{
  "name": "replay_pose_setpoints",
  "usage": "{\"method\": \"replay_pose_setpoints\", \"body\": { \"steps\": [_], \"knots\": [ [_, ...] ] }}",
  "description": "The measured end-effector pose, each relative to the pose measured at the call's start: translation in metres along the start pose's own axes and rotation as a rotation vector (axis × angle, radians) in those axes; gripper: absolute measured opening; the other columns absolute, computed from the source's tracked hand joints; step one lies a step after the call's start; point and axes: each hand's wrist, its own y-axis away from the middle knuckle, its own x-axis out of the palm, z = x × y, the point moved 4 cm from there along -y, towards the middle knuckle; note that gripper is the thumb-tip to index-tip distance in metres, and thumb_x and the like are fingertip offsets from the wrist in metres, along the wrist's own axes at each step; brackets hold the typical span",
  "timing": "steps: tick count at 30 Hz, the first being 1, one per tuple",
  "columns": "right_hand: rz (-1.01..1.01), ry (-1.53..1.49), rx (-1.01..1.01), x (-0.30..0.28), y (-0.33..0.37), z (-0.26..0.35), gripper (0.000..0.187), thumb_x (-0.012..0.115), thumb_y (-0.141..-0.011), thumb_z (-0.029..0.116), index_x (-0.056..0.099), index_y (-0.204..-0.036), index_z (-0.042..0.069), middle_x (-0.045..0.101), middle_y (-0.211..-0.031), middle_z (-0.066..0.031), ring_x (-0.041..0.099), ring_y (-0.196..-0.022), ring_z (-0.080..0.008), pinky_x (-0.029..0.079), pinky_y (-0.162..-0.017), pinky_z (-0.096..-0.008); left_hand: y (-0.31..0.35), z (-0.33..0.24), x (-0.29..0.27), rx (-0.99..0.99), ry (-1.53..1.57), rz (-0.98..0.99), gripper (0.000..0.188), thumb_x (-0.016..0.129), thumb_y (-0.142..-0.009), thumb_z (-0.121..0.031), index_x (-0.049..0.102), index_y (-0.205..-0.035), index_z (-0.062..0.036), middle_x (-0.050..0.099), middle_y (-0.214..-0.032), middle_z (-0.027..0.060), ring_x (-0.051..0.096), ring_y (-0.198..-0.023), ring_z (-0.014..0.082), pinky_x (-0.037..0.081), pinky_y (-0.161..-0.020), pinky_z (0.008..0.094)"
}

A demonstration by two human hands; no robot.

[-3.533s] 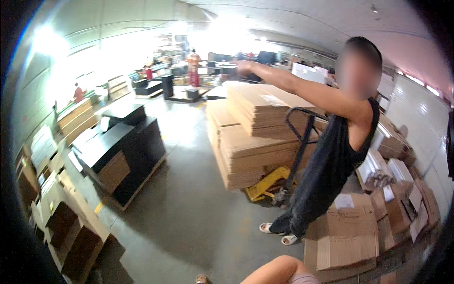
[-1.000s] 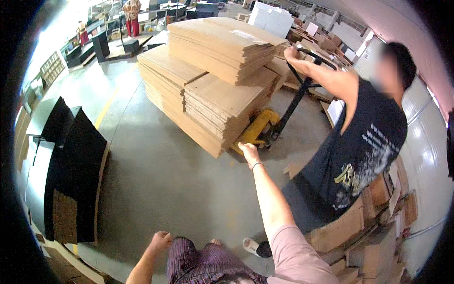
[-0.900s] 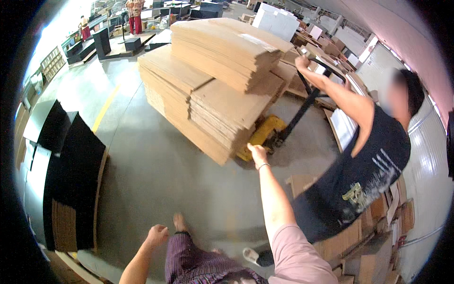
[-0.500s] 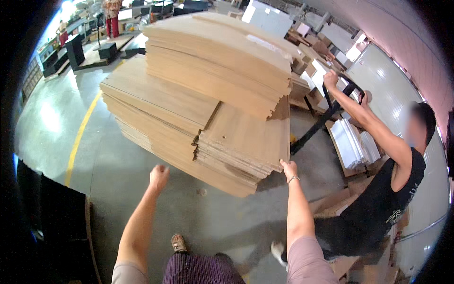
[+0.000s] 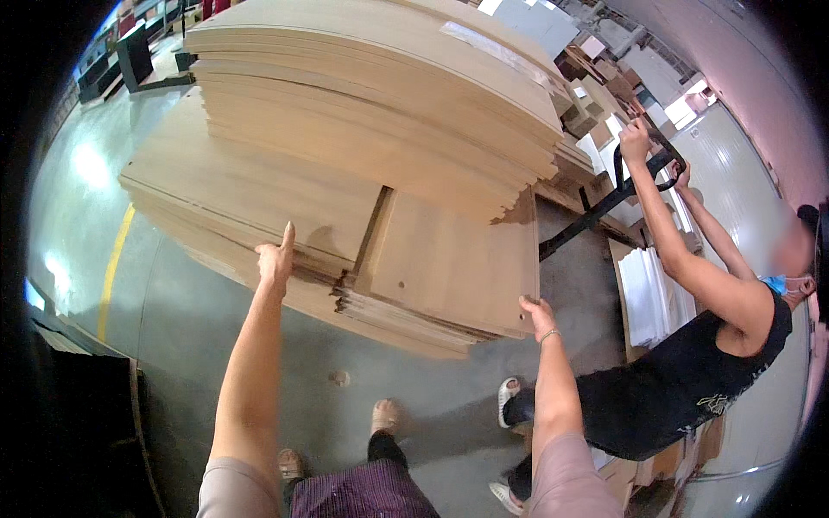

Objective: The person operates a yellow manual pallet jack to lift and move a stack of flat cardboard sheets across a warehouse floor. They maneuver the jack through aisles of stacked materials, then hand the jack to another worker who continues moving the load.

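Observation:
My left hand is at the near edge of a low stack of wood-coloured panels, with fingers stretched and apart. Whether its palm touches the panel edges is hard to tell. At the near right corner of the adjoining stack of panels, my right hand grips the edge, its thumb over the top and the other fingers partly hidden. A taller pile of panels rests on top of both stacks, toward the far side. A narrow gap divides the two lower stacks.
At the right, a co-worker in black holds the black handle of a pallet truck with both hands. White panels stand beside it. A yellow line runs along the floor. A dark object fills the lower left.
The panel stacks now appear closer and larger. My left hand has gone from above the floor, loosely closed, to the stack's edge with fingers spread. My right hand stays at the corner.

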Motion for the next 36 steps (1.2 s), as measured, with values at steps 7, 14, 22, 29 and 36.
{"method": "replay_pose_setpoints", "body": {
  "steps": [7, 14, 22, 29, 36],
  "knots": [
    [0.125, 0.038, 0.007, 0.001, -0.081, 0.022, 0.061, 0.072, -0.083, 0.031, 0.048, -0.128, -0.004, 0.056, -0.124, -0.0136, 0.051, -0.119, -0.0250, 0.040, -0.100, -0.0392, -0.038, 0.003, 0.009, -0.097, 0.069, -0.054, 0.091, 0.075, -0.076, -0.051, 0.041, -0.125, 0.0179, 0.050, -0.129, 0.0286, 0.053, -0.117, 0.0368, 0.044, -0.098, 0.0461],
    [0.240, 0.005, -0.003, 0.021, -0.108, 0.067, 0.060, 0.072, -0.084, 0.029, 0.049, -0.130, -0.002, 0.056, -0.126, -0.0133, 0.052, -0.118, -0.0260, 0.041, -0.099, -0.0407, -0.045, 0.007, 0.013, -0.178, 0.202, -0.016, 0.104, 0.079, -0.074, -0.048, 0.025, -0.137, 0.0157, 0.047, -0.135, 0.0304, 0.051, -0.123, 0.0378, 0.045, -0.100, 0.0460],
    [0.395, -0.013, 0.089, 0.041, -0.165, 0.091, 0.043, 0.071, -0.081, 0.012, 0.058, -0.120, 0.001, 0.064, -0.109, -0.0083, 0.063, -0.092, -0.0251, 0.051, -0.078, -0.0396, -0.046, -0.008, 0.018, -0.219, 0.145, -0.197, 0.121, 0.077, -0.074, -0.050, 0.002, -0.142, 0.0155, 0.020, -0.146, 0.0366, 0.036, -0.132, 0.0474, 0.041, -0.105, 0.0490],
    [0.546, -0.116, 0.151, 0.054, -0.221, 0.081, 0.039, 0.067, -0.079, 0.005, 0.057, -0.117, 0.003, 0.064, -0.105, -0.0088, 0.063, -0.094, -0.0296, 0.052, -0.078, -0.0470, -0.021, -0.031, 0.043, -0.269, 0.388, -0.350, 0.124, 0.073, -0.077, -0.055, -0.010, -0.149, 0.0024, -0.001, -0.156, 0.0294, 0.008, -0.146, 0.0393, 0.022, -0.116, 0.0468],
    [0.690, -0.220, 0.095, 0.072, -0.240, 0.097, 0.046, 0.067, -0.077, 0.000, 0.054, -0.122, 0.002, 0.062, -0.112, -0.0105, 0.062, -0.098, -0.0323, 0.051, -0.083, -0.0510, -0.039, -0.037, 0.041, -0.308, 0.472, -0.366, 0.122, 0.076, -0.078, -0.046, -0.013, -0.150, -0.0046, -0.011, -0.156, 0.0250, 0.021, -0.142, 0.0429, 0.035, -0.107, 0.0569]
  ]
}}
